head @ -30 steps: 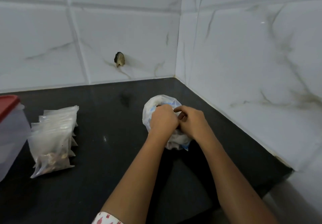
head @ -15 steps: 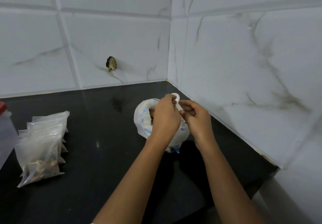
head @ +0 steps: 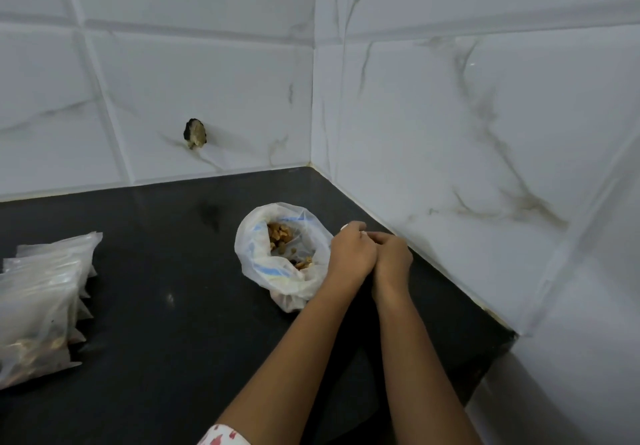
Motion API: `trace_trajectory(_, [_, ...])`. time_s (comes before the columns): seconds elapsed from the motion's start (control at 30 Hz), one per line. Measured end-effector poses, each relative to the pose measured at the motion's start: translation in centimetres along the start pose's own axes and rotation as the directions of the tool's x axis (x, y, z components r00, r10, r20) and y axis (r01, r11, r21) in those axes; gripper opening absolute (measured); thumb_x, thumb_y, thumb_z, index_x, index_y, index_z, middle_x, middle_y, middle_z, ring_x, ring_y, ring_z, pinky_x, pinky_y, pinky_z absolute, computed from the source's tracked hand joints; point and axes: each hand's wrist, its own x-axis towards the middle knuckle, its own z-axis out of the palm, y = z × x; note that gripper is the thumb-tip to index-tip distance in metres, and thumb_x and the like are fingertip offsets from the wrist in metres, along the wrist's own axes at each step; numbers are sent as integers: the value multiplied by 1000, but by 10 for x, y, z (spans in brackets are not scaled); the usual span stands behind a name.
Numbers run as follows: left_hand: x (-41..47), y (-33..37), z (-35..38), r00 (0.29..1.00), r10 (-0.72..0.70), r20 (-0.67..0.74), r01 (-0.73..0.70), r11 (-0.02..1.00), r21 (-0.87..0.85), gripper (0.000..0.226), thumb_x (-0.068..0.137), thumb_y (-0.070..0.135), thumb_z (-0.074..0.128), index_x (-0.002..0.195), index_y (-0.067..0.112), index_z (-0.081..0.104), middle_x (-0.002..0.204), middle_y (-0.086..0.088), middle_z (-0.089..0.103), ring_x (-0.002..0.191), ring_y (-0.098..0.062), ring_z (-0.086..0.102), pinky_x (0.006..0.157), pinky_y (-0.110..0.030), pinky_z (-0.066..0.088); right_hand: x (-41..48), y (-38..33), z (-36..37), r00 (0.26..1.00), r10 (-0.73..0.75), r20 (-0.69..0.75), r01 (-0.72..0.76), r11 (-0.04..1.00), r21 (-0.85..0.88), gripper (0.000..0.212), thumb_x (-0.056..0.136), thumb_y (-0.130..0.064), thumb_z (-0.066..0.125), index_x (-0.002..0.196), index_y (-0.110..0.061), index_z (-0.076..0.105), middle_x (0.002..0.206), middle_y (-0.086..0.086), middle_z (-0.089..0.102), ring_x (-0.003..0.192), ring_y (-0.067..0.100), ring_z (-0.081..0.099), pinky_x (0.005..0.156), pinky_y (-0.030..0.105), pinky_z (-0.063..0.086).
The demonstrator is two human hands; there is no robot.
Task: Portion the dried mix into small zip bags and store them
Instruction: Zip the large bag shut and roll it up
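The big plastic bag (head: 277, 280) near the back right corner of the table (head: 173, 306) now stands open, and the dried mix (head: 280, 235) is visible inside; a moment ago both hands were closed over its mouth. The hands have moved off to the right side of the bag and are pressed close to each other. The left hand (head: 351, 254) has curled fingers and pinches a small white piece (head: 345, 227), perhaps the tie of the bag. The right hand (head: 393, 256) is curled against it, and I cannot tell if it holds anything. The small zip bags (head: 45, 299) lie in a pile at the left edge, well apart. I think the opening is finished, so the portioning can begin
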Motion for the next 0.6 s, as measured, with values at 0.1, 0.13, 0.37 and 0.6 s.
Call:
trace_trajectory(0.1, [1, -2, -1, 1000, 17, 3, -17, 999, -41, 34, 100, 14, 31, 122, 4, 55, 124, -9, 57, 104, -15, 51, 91, -26, 38, 0, -4, 0, 1000, -29, 11, 31, 982, -184, 24, 89, -11, 50, 98, -4, 71, 94, 15, 70, 95, 30, 63, 69, 28, 49])
trace_trajectory(0.13, [1, -1, -1, 1000, 19, 25, -18, 999, -45, 33, 101, 20, 31, 114, 5, 58, 115, -7, 60, 98, -14, 51, 90, -27, 39, 1, -6, -1, 999, -25, 38, 36, 948, -318, 24, 92, -14, 47, 96, -5, 69, 95, 14, 69, 101, 31, 59, 64, 25, 42])
trace_trajectory(0.37, [-4, 6, -41, 956, 249, -154, -264, 961, -86, 28, 97, 12, 42, 120, 12, 58, 115, 3, 59, 101, -6, 55, 85, -12, 40, -19, -15, 0, 925, -362, -116, 273, 844, -461, 25, 93, -11, 42, 108, -9, 62, 110, 11, 60, 106, 28, 51, 89, 33, 39])
trace_trajectory(0.6, [3, -54, -131, 936, 54, -349, -26, 996, 85, 42, 94, 18, 49, 135, 12, 43, 136, -6, 45, 123, -21, 46, 96, -30, 40, -47, -23, 18, 950, -190, 248, 292, 821, -491, 45, 93, -33, 48, 132, -11, 42, 125, 11, 55, 115, 27, 53, 85, 31, 42])
